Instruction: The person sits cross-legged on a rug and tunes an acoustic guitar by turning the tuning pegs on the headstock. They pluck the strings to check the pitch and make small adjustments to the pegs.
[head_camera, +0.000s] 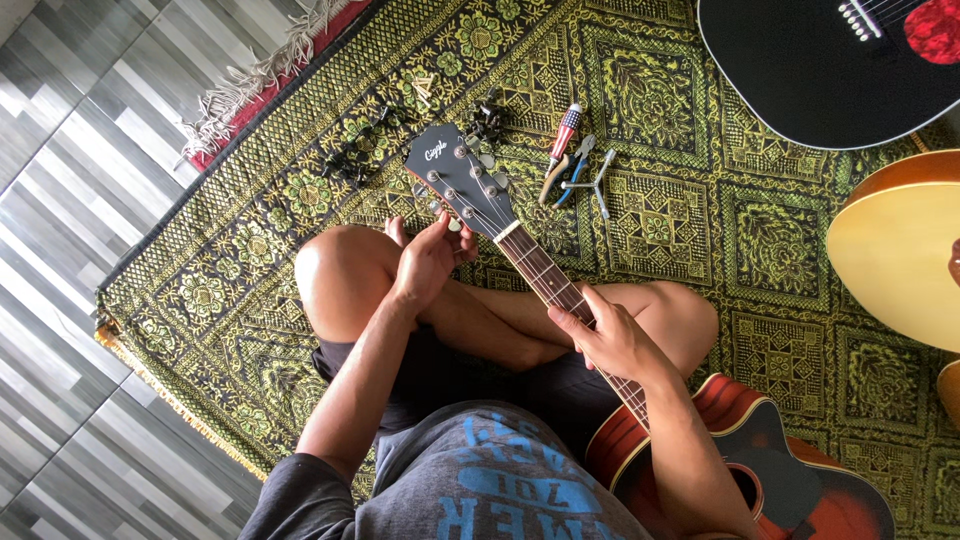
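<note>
Step in hand: a tuning peg on the headstock (462, 178) of the red sunburst guitar (760, 460) is judged to be worked, with the strings being attended to.
Guitar position: the body is rested on the lap at the lower right of the view, and the neck (545, 275) is run up and left across the crossed legs, so that the headstock is held just above the green patterned rug (700, 250).
Left hand (428, 262): the grip is closed lightly, fingertips pinched at a peg on the lower edge of the headstock; the peg itself is hidden by the fingers.
Right hand (610, 340): the grip is curled over the neck partway down, with the strings pressed or steadied; whether a single string is pinched cannot be told.
Tools: pliers and a screwdriver (565, 150) are laid on the rug just past the headstock, towards its far edge, with small dark hardware (355, 160) near the far left edge.
Doing it well: the neck should be kept steady by the right hand while the peg is turned slowly, and string tension should be felt rather than forced.
Caution: the black guitar (830, 70) at the far right corner and the pale guitar (900, 250) at the right edge are lying near.
</note>
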